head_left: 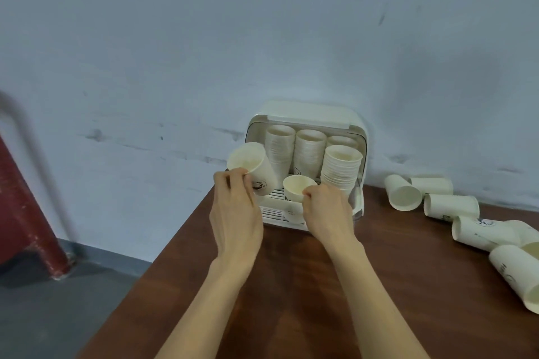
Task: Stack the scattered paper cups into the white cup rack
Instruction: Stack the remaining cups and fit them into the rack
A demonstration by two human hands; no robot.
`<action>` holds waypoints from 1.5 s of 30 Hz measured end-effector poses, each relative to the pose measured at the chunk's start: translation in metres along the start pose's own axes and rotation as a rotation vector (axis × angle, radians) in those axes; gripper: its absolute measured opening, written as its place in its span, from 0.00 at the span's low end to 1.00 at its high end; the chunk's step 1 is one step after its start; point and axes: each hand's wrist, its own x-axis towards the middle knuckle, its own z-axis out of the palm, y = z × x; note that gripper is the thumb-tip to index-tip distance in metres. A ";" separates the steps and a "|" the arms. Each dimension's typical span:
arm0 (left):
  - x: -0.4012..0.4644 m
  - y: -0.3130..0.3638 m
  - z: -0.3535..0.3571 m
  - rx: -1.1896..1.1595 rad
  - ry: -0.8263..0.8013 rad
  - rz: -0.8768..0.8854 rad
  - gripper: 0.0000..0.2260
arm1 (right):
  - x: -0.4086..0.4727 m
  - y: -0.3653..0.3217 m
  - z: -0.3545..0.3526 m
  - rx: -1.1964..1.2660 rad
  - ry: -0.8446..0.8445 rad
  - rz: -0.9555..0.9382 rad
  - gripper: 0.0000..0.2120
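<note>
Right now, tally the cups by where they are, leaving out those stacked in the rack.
Cups in hands: 2, left hand holds one, right hand the other.
Loose cups lying on table: 6 visible.
Total: 8

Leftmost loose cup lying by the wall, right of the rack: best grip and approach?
Grip the leftmost loose cup across its side wall near the rim, coming from above. It lies on its side on the table with the mouth toward the camera, and a neighbouring cup crowds its right, so the top looks freest.
</note>
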 end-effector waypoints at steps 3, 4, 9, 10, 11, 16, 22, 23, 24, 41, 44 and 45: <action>0.008 -0.004 0.020 0.009 -0.030 -0.005 0.10 | 0.001 0.002 0.003 0.008 0.016 -0.004 0.11; 0.009 -0.006 0.026 0.019 -0.042 -0.002 0.09 | 0.002 0.002 0.003 0.009 0.023 -0.012 0.11; 0.007 -0.020 0.046 0.197 -0.141 0.053 0.05 | 0.002 0.004 0.004 0.028 0.025 -0.028 0.13; 0.008 -0.022 0.049 0.241 -0.159 0.061 0.05 | 0.003 0.004 0.005 0.033 0.025 -0.028 0.13; 0.009 -0.024 0.051 0.271 -0.177 0.061 0.04 | 0.003 0.004 0.005 0.034 0.023 -0.029 0.13; 0.013 -0.024 0.051 0.313 -0.230 0.122 0.07 | 0.002 0.005 0.006 0.042 0.020 -0.026 0.13; 0.013 -0.019 0.045 0.355 -0.300 0.139 0.09 | 0.001 0.004 0.006 0.058 -0.010 -0.015 0.13; 0.014 -0.019 0.045 0.351 -0.301 0.136 0.09 | 0.001 0.004 0.006 0.057 -0.017 -0.013 0.13; 0.014 -0.020 0.046 0.348 -0.297 0.138 0.10 | 0.000 0.004 0.005 0.056 -0.025 -0.009 0.14; -0.034 0.006 -0.001 0.150 -0.396 0.081 0.21 | -0.028 -0.010 -0.029 0.169 0.000 0.036 0.21; -0.042 0.017 -0.027 0.137 -0.404 0.104 0.22 | -0.052 -0.019 -0.041 0.196 -0.006 0.028 0.21; -0.045 0.021 -0.035 0.131 -0.404 0.109 0.22 | -0.062 -0.021 -0.044 0.199 -0.007 0.019 0.21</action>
